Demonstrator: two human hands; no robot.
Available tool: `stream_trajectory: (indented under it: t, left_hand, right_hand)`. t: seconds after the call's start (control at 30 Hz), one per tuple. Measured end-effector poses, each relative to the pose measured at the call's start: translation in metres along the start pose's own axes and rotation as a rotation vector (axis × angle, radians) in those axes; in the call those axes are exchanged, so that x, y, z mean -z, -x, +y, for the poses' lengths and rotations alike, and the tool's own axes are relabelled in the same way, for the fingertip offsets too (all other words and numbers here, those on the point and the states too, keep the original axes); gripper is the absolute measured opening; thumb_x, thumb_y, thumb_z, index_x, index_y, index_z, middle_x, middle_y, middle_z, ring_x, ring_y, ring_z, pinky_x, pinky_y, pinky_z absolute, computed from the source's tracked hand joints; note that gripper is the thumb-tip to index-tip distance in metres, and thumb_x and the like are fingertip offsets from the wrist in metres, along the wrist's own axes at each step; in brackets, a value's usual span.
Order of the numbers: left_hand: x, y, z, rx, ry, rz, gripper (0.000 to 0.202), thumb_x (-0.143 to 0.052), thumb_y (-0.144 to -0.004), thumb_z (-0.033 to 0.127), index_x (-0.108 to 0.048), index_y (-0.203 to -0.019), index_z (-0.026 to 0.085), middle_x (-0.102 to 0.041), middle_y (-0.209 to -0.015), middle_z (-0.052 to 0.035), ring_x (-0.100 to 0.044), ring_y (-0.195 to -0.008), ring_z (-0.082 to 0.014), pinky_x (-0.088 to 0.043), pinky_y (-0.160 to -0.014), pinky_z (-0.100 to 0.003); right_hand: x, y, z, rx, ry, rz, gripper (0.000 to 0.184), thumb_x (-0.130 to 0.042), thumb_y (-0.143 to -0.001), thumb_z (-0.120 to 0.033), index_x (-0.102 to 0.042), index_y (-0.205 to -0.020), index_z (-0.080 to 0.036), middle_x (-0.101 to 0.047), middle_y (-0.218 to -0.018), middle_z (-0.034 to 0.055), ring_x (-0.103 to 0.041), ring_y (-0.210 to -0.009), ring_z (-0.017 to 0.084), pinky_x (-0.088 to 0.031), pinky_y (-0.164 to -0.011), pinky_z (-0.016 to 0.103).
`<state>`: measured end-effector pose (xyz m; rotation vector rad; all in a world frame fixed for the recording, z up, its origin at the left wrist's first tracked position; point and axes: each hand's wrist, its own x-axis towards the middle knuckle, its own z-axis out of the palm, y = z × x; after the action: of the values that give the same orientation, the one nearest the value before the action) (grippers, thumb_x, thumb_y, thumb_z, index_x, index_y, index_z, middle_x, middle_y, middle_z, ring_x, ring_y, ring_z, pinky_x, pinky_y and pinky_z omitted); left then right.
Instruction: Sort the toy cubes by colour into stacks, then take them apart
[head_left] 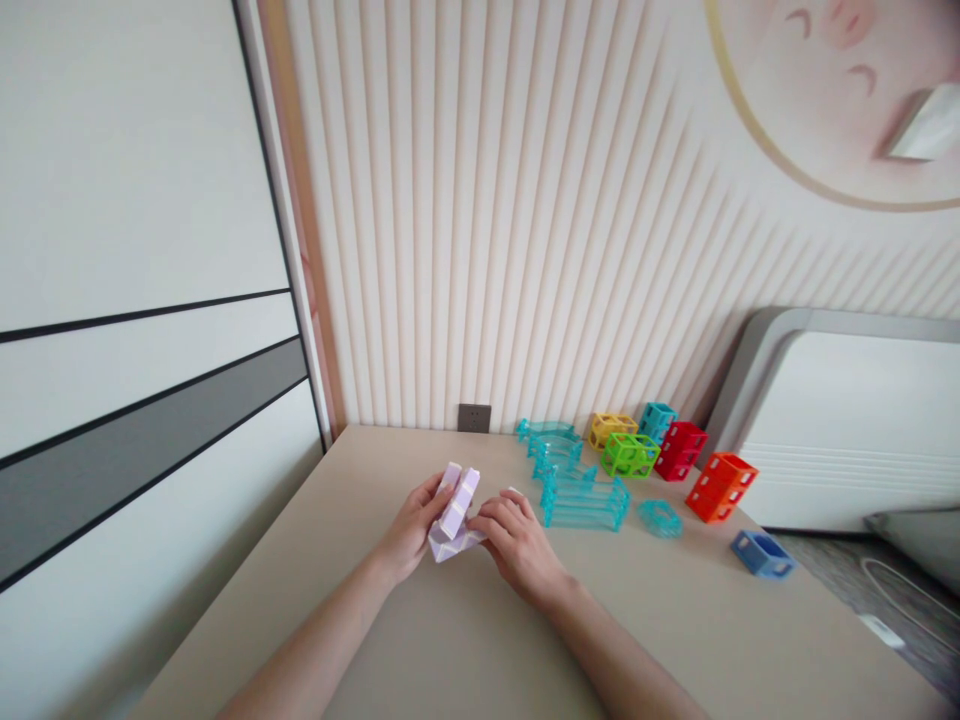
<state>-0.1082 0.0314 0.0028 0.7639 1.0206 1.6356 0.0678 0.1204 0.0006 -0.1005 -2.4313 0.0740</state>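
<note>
Both my hands hold a pale lilac plastic block piece [457, 510] at the middle of the beige table [390, 640]. My left hand [411, 528] grips its left side with fingers curled round it. My right hand [516, 540] presses on its right lower end with fingers bent. The piece stands tilted, its upper end pointing away from me. Just right of my right hand lie clear teal track pieces [581, 497].
Behind the tracks stand open-frame cubes: yellow [610, 429], green [630, 454], teal [658, 419], red [681, 449] and orange [721, 486]. A teal ring [660, 518] and a blue block [763, 554] lie nearer. A wall socket [474, 417] is on the slatted wall.
</note>
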Motion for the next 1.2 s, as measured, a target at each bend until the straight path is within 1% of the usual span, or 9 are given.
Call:
stream_trajectory:
  t: [0.13, 0.23, 0.37, 0.5, 0.63, 0.77, 0.87, 1.03, 1.2]
  left_hand:
    - [0.002, 0.001, -0.003, -0.018, 0.024, -0.032, 0.056, -0.076, -0.077, 0.055, -0.064, -0.116, 0.017, -0.071, -0.088, -0.0052, -0.066, -0.076, -0.0188, -0.051, -0.073, -0.032]
    - [0.001, 0.002, -0.005, -0.030, 0.038, -0.057, 0.054, -0.073, -0.079, 0.056, -0.062, -0.118, 0.020, -0.070, -0.092, -0.0045, -0.065, -0.080, -0.0191, -0.050, -0.076, -0.033]
    - [-0.002, 0.003, -0.005, -0.062, 0.027, -0.082, 0.049, -0.075, -0.080, 0.053, -0.062, -0.118, 0.024, -0.069, -0.106, -0.0052, -0.064, -0.087, -0.0181, -0.047, -0.079, -0.030]
    - [-0.001, 0.004, -0.008, -0.081, 0.044, -0.109, 0.043, -0.075, -0.081, 0.047, -0.061, -0.116, 0.026, -0.068, -0.108, -0.0033, -0.064, -0.088, -0.0163, -0.047, -0.079, -0.027]
    - [0.001, 0.003, -0.010, -0.100, 0.019, -0.108, 0.043, -0.074, -0.082, 0.047, -0.057, -0.117, 0.027, -0.068, -0.111, -0.0039, -0.064, -0.094, -0.0186, -0.048, -0.079, -0.028]
    - [0.003, 0.002, -0.007, -0.152, -0.003, -0.047, 0.046, -0.077, -0.079, 0.049, -0.056, -0.114, 0.027, -0.068, -0.110, -0.0041, -0.065, -0.095, -0.0195, -0.049, -0.080, -0.029]
    - [0.003, 0.001, -0.005, -0.171, -0.034, -0.018, 0.047, -0.078, -0.077, 0.050, -0.056, -0.112, 0.027, -0.068, -0.108, -0.0037, -0.066, -0.093, -0.0197, -0.049, -0.080, -0.030]
    - [0.005, 0.001, -0.007, -0.178, -0.041, -0.030, 0.043, -0.074, -0.082, 0.048, -0.056, -0.115, 0.027, -0.067, -0.107, -0.0028, -0.066, -0.093, -0.0186, -0.049, -0.081, -0.030]
    - [0.004, 0.003, -0.005, -0.173, -0.078, -0.027, 0.046, -0.073, -0.082, 0.049, -0.055, -0.118, 0.025, -0.067, -0.104, -0.0040, -0.065, -0.091, -0.0187, -0.050, -0.082, -0.031]
  right_hand:
    - [0.002, 0.000, -0.001, 0.011, -0.018, 0.024, 0.017, -0.050, -0.101, -0.020, -0.061, -0.114, -0.023, -0.069, -0.098, 0.0052, -0.060, -0.095, 0.019, -0.039, -0.100, 0.042]
    - [0.003, 0.001, -0.001, 0.016, -0.037, 0.032, 0.017, -0.050, -0.100, -0.019, -0.058, -0.115, -0.023, -0.068, -0.097, 0.0057, -0.059, -0.092, 0.020, -0.040, -0.097, 0.042]
    - [0.003, 0.001, -0.003, 0.021, -0.106, 0.074, 0.019, -0.048, -0.098, -0.016, -0.053, -0.116, -0.021, -0.067, -0.097, 0.0073, -0.058, -0.087, 0.021, -0.045, -0.089, 0.041]
    - [0.001, 0.003, -0.004, 0.010, -0.146, 0.100, 0.016, -0.047, -0.097, -0.014, -0.050, -0.111, -0.021, -0.065, -0.093, 0.0079, -0.057, -0.086, 0.022, -0.048, -0.083, 0.038]
    - [-0.003, 0.009, -0.005, -0.087, -0.202, 0.128, 0.011, -0.045, -0.098, -0.019, -0.049, -0.108, -0.022, -0.064, -0.091, 0.0078, -0.059, -0.083, 0.021, -0.050, -0.075, 0.033]
    - [-0.009, 0.017, -0.003, -0.226, -0.271, 0.157, 0.021, -0.045, -0.099, -0.022, -0.047, -0.119, -0.022, -0.067, -0.094, 0.0074, -0.063, -0.080, 0.020, -0.050, -0.071, 0.029]
    - [-0.014, 0.021, -0.001, -0.296, -0.301, 0.162, 0.023, -0.045, -0.099, -0.024, -0.046, -0.121, -0.022, -0.067, -0.093, 0.0069, -0.065, -0.079, 0.020, -0.051, -0.071, 0.029]
    - [-0.015, 0.021, -0.001, -0.354, -0.376, 0.185, 0.020, -0.044, -0.101, -0.029, -0.048, -0.119, -0.022, -0.069, -0.094, 0.0075, -0.067, -0.082, 0.020, -0.052, -0.073, 0.029]
    - [-0.012, 0.019, -0.002, -0.333, -0.388, 0.256, 0.019, -0.041, -0.102, -0.035, -0.050, -0.112, -0.022, -0.066, -0.089, 0.0057, -0.063, -0.076, 0.018, -0.051, -0.072, 0.029]
